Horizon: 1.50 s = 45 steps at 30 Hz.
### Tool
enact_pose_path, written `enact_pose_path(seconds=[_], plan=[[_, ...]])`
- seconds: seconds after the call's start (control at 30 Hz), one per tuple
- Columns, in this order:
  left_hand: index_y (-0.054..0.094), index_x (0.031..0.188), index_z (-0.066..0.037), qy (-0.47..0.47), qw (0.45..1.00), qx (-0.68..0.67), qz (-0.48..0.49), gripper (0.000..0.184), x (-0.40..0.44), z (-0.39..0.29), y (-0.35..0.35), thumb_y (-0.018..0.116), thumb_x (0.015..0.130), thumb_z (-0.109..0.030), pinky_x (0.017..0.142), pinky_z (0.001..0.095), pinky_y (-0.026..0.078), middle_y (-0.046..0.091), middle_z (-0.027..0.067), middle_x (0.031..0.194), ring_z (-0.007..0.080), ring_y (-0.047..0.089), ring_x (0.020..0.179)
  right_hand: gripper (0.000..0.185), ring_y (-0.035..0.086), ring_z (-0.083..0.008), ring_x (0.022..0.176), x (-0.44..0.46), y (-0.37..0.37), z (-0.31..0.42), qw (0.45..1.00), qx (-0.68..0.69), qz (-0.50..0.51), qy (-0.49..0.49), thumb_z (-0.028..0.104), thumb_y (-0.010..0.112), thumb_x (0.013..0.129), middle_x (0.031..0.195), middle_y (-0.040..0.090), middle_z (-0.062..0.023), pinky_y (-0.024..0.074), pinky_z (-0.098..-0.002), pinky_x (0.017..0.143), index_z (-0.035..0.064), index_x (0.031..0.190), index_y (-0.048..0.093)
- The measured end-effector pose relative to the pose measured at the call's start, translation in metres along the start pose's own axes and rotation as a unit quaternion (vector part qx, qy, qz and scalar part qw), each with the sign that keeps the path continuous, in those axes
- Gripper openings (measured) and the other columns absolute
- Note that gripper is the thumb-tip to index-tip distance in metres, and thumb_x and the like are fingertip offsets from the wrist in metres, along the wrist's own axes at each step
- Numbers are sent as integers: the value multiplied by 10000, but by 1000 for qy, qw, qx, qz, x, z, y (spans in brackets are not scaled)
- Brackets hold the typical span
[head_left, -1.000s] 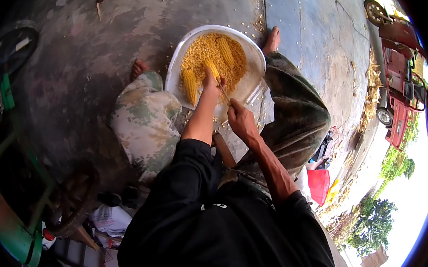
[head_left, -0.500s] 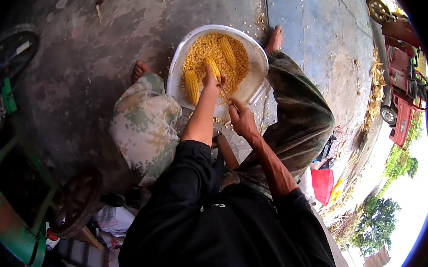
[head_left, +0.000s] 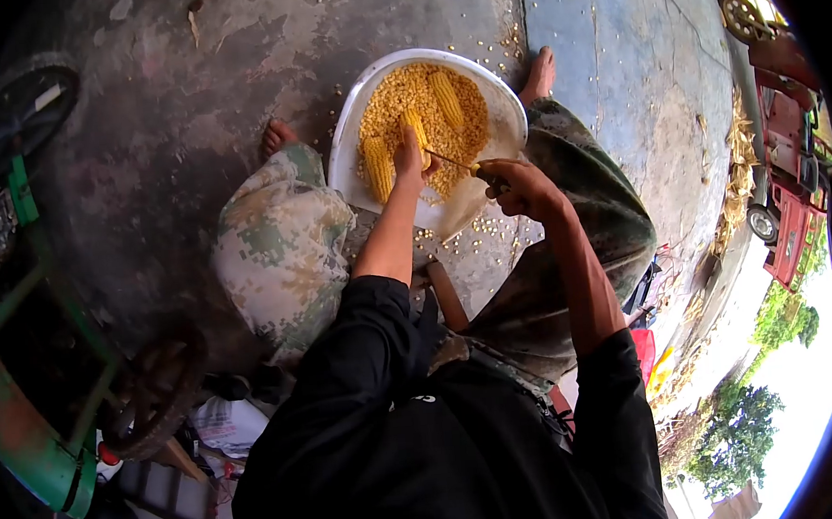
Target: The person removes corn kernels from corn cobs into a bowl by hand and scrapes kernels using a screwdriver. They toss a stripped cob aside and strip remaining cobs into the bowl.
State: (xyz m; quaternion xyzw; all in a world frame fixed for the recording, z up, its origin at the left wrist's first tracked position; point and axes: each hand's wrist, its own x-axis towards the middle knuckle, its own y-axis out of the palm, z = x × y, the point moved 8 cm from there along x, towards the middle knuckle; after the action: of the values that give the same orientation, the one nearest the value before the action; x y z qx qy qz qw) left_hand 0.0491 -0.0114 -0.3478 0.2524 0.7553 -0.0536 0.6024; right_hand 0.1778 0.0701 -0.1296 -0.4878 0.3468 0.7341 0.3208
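My left hand (head_left: 410, 156) is closed around an ear of corn (head_left: 413, 121) over a white basin (head_left: 339, 154). My right hand (head_left: 527, 190) grips the handle of what looks like a screwdriver (head_left: 452, 161). Its thin metal shaft points left, with the tip against or just beside the held ear; the exact contact is hidden by my left fingers. Loose yellow kernels (head_left: 395, 97) cover much of the basin's bottom. Two more ears lie on them: one ear (head_left: 378, 169) at the left wall, another ear (head_left: 446, 100) toward the far side.
Scattered kernels (head_left: 487, 226) lie on the concrete floor around the basin. My bare feet and camouflage trouser legs (head_left: 284, 240) flank it. At left stands a green metal machine (head_left: 22, 422) with wheels; at far right, a red vehicle (head_left: 783, 161) beside dry husks (head_left: 734, 179).
My right hand has swung right and slightly up with the screwdriver, whose shaft now lies flatter across the basin. My left hand keeps its hold on the ear.
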Motion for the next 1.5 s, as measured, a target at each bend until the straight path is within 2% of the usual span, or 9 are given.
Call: enact_pose_path(seconds=[0.1,0.2,0.33,0.4,0.6,0.63,0.77,1.2,1.5], plan=[[567,1043,-80,18,999,20,20,588,2,1,1,529,893,-647,438,329,550,604,92,665,199,603,500,295,440,-74,409,-7,-5,38,973,-217,-54,-54,219,555,932,702,621,-112,318,-239,344,3,1105,657],[568,1055,-71,-6,999,-13,41,591,15,9,0,489,915,-639,442,333,550,618,101,686,220,615,510,334,455,-86,406,-29,7,56,947,-276,-125,-110,210,530,928,685,622,-100,346,-254,351,-11,1146,650],[564,1086,-57,-46,987,-104,113,620,28,15,12,382,953,-635,509,364,564,642,120,760,257,647,611,403,544,-125,485,-42,18,25,938,-286,-157,-116,265,503,942,690,631,-103,429,-282,425,20,1239,621],[564,1103,-60,-45,985,-125,111,622,26,11,17,346,961,-624,568,380,568,653,137,833,267,658,701,430,667,-185,661,-52,32,13,924,-319,-174,-117,291,504,954,802,681,-155,525,-329,603,9,1268,589],[553,1113,-80,-116,958,-235,120,572,13,13,24,369,961,-600,553,361,535,633,123,831,248,626,675,366,692,-242,732,-46,42,-13,908,-311,-202,-195,237,531,955,898,702,-190,534,-358,737,1,1224,607],[550,1111,-85,-101,965,-214,113,579,9,12,23,388,952,-618,539,347,518,624,116,815,236,610,656,342,701,-316,805,-45,43,-14,907,-309,-211,-192,215,536,945,938,694,-234,531,-386,774,4,1201,621],[545,1106,-107,-122,977,-168,57,604,7,18,21,439,919,-672,515,316,479,610,103,804,208,577,632,317,659,-417,945,-41,50,-9,862,-347,-256,-267,196,536,922,960,659,-296,519,-440,821,2,1142,656],[511,1121,-114,-155,977,-142,20,608,23,25,14,431,920,-682,517,323,477,567,97,766,205,545,603,270,649,-462,798,-22,71,0,814,-427,-279,-278,174,522,883,805,632,-313,522,-513,743,33,1048,682],[520,1028,-114,-112,986,-121,20,558,24,22,17,451,924,-657,443,315,481,572,88,730,213,557,535,276,650,-462,757,-5,76,-22,795,-428,-319,-288,174,508,902,792,642,-298,522,-523,698,42,1089,663]])
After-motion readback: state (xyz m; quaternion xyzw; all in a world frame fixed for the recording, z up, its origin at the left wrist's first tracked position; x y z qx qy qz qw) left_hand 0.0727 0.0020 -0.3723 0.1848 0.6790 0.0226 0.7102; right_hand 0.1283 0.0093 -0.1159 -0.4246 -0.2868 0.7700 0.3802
